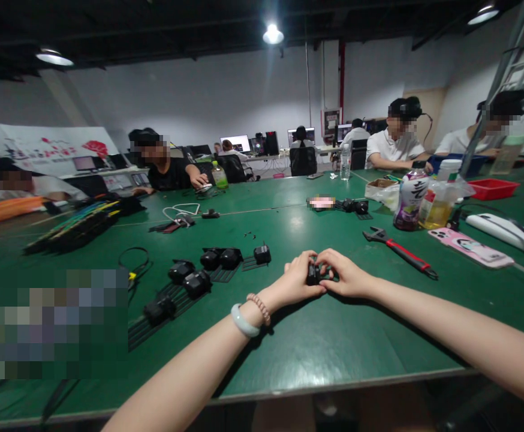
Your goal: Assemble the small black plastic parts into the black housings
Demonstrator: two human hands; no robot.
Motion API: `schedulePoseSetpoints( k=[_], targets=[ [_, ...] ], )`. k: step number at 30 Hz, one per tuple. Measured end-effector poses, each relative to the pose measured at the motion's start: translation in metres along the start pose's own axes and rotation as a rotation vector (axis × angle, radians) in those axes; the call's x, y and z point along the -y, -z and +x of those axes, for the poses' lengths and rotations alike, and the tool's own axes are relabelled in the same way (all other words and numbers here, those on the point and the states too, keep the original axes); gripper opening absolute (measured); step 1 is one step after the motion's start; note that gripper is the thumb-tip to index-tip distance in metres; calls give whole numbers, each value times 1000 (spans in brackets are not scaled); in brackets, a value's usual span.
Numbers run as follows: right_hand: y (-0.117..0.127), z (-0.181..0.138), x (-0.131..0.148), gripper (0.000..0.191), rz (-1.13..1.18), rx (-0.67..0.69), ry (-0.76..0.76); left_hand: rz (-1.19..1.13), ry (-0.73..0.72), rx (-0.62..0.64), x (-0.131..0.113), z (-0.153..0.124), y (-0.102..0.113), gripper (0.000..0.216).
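Near the middle of the green table point(298, 336), both hands close round one small black plastic part point(313, 275). My left hand point(298, 273) grips it from the left, with a bracelet and a bangle on that wrist. From the other side, the fingers of my right hand point(340, 273) pinch the same part. The fingers hide much of it, so its exact kind does not show. To the left lies a row of similar black parts point(198, 283) with thin slatted pieces. The closest single one point(262, 254) sits a short way beyond my left hand.
An adjustable wrench point(401, 251) with red-black handles lies right of my hands. Beyond it are a pink phone point(471, 246), a white device point(507, 231), bottles point(409, 198) and a red tray point(493, 189). Cables point(181, 211) lie at far left. Co-workers point(397, 138) sit around the table.
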State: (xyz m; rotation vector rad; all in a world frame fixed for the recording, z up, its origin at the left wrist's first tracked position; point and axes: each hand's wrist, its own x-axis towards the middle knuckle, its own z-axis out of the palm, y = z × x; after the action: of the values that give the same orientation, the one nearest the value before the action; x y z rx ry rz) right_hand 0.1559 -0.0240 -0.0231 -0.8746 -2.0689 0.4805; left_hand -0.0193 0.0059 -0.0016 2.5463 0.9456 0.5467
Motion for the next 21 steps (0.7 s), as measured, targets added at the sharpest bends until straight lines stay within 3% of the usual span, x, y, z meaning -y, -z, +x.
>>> schedulePoseSetpoints(
  k=[7,14,18,21],
  targets=[
    [2,4,-8,19,-78,4,-151,-72,-87,-48,8,2,-4,74],
    [-5,9,-12,36,-143,-49,-205,-89,-86,-20,10,4,-6,74],
    [5,4,5,18,-232,-45,-137,-92,-101,-31,10,3,-5,73],
    [16,-1,15,32,-270,41,-18,-97,-101,-23,9,3,-5,72]
  ],
)
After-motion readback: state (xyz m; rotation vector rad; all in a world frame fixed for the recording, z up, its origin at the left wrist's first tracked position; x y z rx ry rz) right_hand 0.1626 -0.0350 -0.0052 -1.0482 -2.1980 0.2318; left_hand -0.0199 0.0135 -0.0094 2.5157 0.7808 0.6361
